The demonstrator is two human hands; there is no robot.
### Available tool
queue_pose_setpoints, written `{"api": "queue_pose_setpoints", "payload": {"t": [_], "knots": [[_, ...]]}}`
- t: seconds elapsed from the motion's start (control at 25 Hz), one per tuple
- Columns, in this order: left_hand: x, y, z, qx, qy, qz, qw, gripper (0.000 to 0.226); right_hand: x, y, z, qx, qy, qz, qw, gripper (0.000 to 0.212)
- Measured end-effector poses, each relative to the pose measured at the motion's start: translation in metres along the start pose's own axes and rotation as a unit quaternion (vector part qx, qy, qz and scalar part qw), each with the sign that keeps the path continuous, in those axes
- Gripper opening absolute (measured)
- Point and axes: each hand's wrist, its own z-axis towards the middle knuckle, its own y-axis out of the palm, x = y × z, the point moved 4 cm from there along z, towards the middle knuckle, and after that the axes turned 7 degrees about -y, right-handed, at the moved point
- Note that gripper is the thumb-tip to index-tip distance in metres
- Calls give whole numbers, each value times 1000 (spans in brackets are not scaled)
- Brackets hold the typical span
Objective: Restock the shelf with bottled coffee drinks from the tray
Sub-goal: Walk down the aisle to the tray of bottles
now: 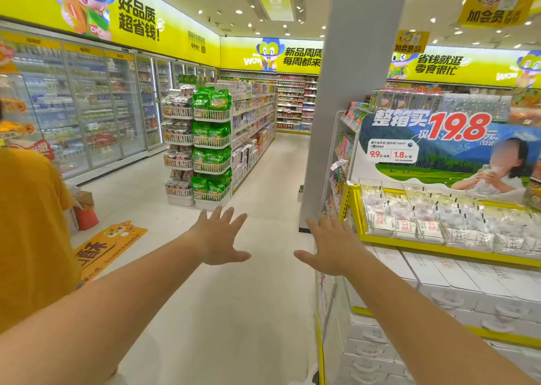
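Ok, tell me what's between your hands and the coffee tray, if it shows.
No tray or coffee bottles show. The left hand and right hand are spread, empty, over floor. A grey pillar stands just beyond the right hand; a person in yellow stands at left.

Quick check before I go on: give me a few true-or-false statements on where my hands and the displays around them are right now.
1. The left hand and the right hand are spread open and hold nothing. True.
2. A tray of bottles sits between the hands. False: only bare floor shows there.
3. The white wire baskets at the aisle end hold green bags. True.
4. The grey pillar stands left of both hands. False: it rises just beyond the right hand.
5. The glass-door coolers line the right side. False: they are on the left; on the right is a yellow-rimmed shelf of white pouches.
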Motion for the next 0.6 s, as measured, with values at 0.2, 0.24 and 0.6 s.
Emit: {"api": "queue_pose_setpoints", "payload": {"t": [0.2,0.24,0.6], "knots": [[-52,3,123,34,-11,18,999,102,27,2,131,14,8,-28,999,93],[-61,4,149,29,-5,26,999,102,30,2,160,10,10,-31,999,93],[-140,21,387,24,13,54,998,101,73,25,400,25,15,-20,999,92]]}}
